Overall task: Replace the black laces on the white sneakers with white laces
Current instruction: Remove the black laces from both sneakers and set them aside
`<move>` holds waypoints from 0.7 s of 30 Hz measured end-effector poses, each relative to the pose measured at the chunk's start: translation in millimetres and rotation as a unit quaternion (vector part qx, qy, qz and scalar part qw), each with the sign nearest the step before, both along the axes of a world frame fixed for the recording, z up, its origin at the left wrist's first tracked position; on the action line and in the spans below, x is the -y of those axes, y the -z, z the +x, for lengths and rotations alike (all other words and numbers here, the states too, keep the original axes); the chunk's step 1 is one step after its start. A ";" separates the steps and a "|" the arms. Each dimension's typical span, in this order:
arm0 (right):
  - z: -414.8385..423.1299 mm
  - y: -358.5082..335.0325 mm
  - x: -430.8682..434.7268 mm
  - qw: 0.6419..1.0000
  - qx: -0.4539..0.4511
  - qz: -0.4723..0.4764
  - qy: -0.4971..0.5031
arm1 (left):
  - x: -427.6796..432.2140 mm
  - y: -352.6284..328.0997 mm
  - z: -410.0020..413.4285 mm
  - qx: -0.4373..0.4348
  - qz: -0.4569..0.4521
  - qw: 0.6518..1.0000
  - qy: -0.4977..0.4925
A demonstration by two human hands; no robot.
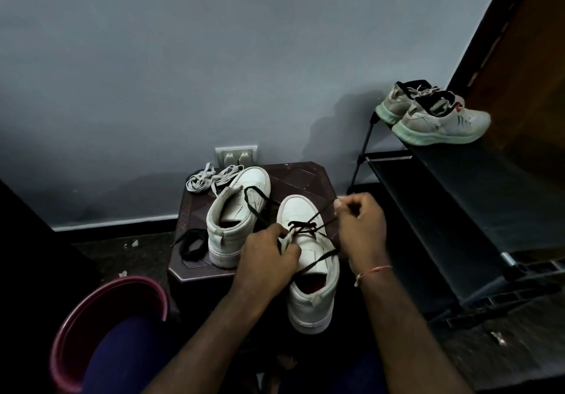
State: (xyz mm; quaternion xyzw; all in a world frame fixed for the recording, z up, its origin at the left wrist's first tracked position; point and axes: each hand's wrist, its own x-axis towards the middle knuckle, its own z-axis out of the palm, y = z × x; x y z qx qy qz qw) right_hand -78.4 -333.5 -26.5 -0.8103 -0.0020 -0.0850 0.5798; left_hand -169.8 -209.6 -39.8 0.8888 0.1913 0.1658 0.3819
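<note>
Two white sneakers stand on a dark brown stool (302, 176). The right sneaker (308, 271) carries a black lace (301, 226) crossed through only its front eyelets. My left hand (269, 259) grips this sneaker's tongue and upper near the eyelets. My right hand (360, 225) pinches a strand of that black lace and holds it taut to the right. The left sneaker (235, 219) has no lace through its eyelets; a loose strand of black lace drapes over it. A coiled black lace (191, 245) lies at the stool's left edge. White laces (211, 176) lie bunched at the stool's back left.
A maroon tub (91, 317) sits at the lower left beside my leg. A black shoe rack (458, 210) stands at the right with a pair of grey-green sneakers (434, 115) on top. A wall socket (236, 156) is behind the stool.
</note>
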 end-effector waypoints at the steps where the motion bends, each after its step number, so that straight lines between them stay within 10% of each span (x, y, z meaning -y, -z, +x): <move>1: 0.3 1.4 0.2 1.000 -0.016 -0.005 -0.021 | -0.5 0.5 -0.4 0.002 -0.003 1.000 -0.001; 8: -32.4 -17.8 -6.6 0.908 0.091 -0.322 -0.254 | -1.2 6.3 2.4 0.004 -0.008 1.000 0.015; 16: -33.3 -15.1 -18.4 0.816 0.133 -0.516 -0.225 | -1.2 6.7 3.4 -0.002 0.026 0.999 0.029; 18: -28.5 -4.6 -18.4 0.835 0.149 -0.478 -0.227 | -1.0 6.9 2.1 0.001 0.031 0.999 0.022; 21: -24.1 8.2 -14.7 0.966 0.081 -0.188 -0.161 | -2.8 6.5 3.0 0.008 0.047 0.999 0.019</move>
